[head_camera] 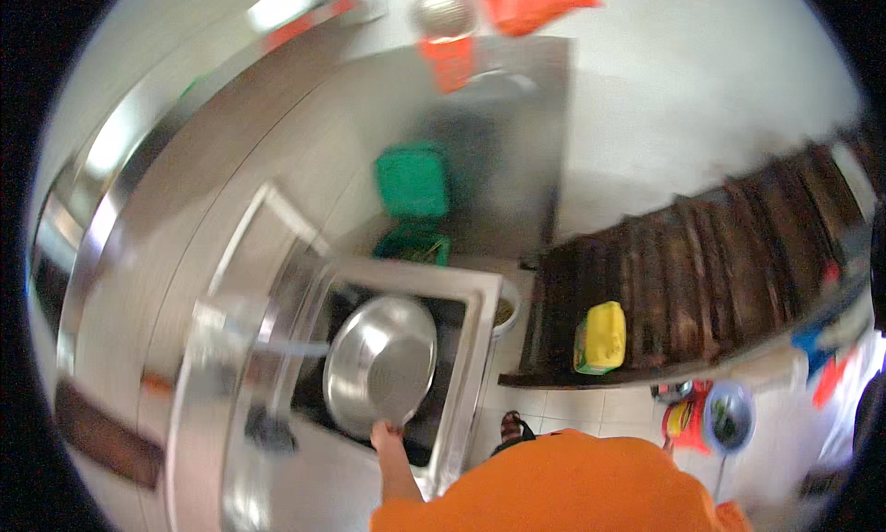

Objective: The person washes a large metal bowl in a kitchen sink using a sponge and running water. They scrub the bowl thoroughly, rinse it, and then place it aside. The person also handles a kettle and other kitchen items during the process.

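My left hand (386,433) grips the near rim of a wide stainless steel basin (387,366). The basin is tilted inside the dark recess of a steel-rimmed sink (477,345), and nothing shows in it. A pale pipe or tap spout (294,348) reaches towards the basin's left edge; blur hides whether they touch. My right hand is out of view, with only an orange sleeve on that side. Before me, beyond the sink, stand a green plastic basket (413,182) and a darker green container (443,250) holding something plant-like.
Right of the sink, a dark ribbed surface (685,283) carries a yellow package (606,338). A pale bucket (507,310) stands between them. On the tiled floor sit a bluish basin (729,421) with greens and a red bag (685,428). A metal strainer or bowl (443,13) is far ahead.
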The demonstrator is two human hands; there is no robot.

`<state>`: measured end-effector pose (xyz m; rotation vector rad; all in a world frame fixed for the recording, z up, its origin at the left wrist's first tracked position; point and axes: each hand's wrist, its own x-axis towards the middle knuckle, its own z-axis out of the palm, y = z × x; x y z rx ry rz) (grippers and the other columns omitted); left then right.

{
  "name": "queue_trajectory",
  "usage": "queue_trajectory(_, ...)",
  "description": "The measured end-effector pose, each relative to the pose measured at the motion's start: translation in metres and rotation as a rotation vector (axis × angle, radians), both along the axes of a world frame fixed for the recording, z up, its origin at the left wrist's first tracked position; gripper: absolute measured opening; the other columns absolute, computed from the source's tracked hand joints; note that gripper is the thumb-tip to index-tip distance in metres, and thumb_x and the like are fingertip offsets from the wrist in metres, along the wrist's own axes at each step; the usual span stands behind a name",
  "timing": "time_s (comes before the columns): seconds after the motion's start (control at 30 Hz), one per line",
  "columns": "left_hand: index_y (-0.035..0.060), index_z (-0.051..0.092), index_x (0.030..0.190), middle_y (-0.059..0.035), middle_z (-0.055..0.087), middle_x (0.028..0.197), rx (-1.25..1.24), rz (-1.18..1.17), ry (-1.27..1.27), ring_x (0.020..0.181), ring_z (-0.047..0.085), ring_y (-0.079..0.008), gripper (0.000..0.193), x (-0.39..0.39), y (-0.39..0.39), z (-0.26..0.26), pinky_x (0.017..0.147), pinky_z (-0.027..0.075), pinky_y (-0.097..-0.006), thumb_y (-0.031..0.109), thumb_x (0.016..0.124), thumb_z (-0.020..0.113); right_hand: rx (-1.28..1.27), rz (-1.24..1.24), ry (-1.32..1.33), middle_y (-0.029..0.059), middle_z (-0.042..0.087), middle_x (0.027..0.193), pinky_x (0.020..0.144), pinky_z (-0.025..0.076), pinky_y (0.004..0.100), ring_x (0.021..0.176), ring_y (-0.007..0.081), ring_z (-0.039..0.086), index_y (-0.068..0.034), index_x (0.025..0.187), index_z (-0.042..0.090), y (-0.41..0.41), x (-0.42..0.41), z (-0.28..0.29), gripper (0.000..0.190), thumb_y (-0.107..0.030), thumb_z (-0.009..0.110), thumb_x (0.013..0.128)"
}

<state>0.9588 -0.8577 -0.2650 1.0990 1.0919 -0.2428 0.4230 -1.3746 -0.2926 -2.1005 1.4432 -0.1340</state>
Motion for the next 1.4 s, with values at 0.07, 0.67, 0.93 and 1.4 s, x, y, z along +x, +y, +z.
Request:
queue_trajectory(0.07,-0.0028,0.056,0.101,-0.0207,0.058,0.104,0.05,0.008,-0.017,0.082,0.054,-0.0325,0.022,0.013,-0.019,-0.011,0.068,0.046,-0.0461,0.004,0.081,0.05,0.084,-0.004,-0.027,0.0326,0.034,0.14,0.106,0.032,0.0527,0.129,0.0489,0.034,-0.002,0.145,0.021,0.006,-0.008,0.024,0.078,-0.032,0.062,0.086)
queue_trajectory(0.67,-0.0022,0.051,0.117,-0.0195,0.059,0.104,0.582,-0.751,-1.556,0.084,0.057,-0.0291,0.037,-0.146,-0.33,0.253,0.074,0.049,-0.0411,0.018,0.086,0.057,0.238,-0.63,0.001,0.0242,0.042,0.135,0.103,0.039,0.0467,0.125,0.0401,0.043,-0.007,0.14,0.034,0.144,-0.144,0.041,0.068,-0.04,0.059,0.086)
queue_trajectory(0.93,-0.0019,0.049,0.124,-0.019,0.06,0.103,0.262,-0.987,-1.727,0.084,0.059,-0.0275,0.046,-0.368,-0.398,0.276,0.076,0.05,-0.0389,0.024,0.088,0.06,0.33,-0.766,-0.016,0.0253,0.058,0.12,0.097,0.044,0.0444,0.114,0.0388,0.054,-0.001,0.131,0.047,0.146,-0.342,-0.022,0.063,-0.037,0.064,0.083)
queue_trajectory(1.4,0.0039,0.058,0.116,-0.017,0.063,0.092,-0.326,-2.082,-2.494,0.072,0.063,-0.0332,0.035,-0.714,-0.66,0.226,0.06,0.051,-0.041,0.008,0.081,0.059,0.601,-1.09,-0.423,0.011,0.068,0.08,0.06,0.055,0.0351,0.066,0.0208,0.066,-0.003,0.117,0.06,0.122,-0.494,-0.042,0.046,-0.033,0.058,0.082)
